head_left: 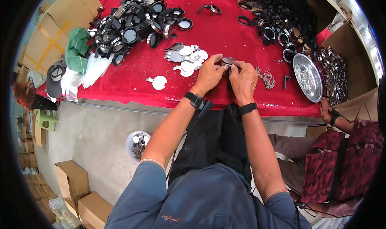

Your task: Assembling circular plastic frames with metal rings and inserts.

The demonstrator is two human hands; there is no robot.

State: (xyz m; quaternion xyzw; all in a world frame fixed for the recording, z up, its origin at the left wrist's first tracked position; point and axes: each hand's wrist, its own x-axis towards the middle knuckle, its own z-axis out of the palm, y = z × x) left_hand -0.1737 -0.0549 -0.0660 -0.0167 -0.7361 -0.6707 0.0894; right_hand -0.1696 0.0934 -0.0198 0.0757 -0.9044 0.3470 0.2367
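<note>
Over the red cloth, my left hand (pixel 210 73) and my right hand (pixel 243 79) pinch one round metal-rimmed ring piece (pixel 228 60) between them. Its dark face tilts upward, and a black part points down beside my right fingers. Left of my hands lie several flat white discs with small tabs, one disc (pixel 159 82) apart from the others. A scatter of tiny metal parts (pixel 267 80) is just right of my right hand. Farther right is a small black hooked piece (pixel 286 82).
A heap of black-and-silver ring pieces (pixel 130 35) covers the far left. More spill from a carton (pixel 327 2) at far right, beside a round metal tray (pixel 316 93). Another person's hand (pixel 325 109) rests at the right edge. A white bucket (pixel 129 144) stands on the floor.
</note>
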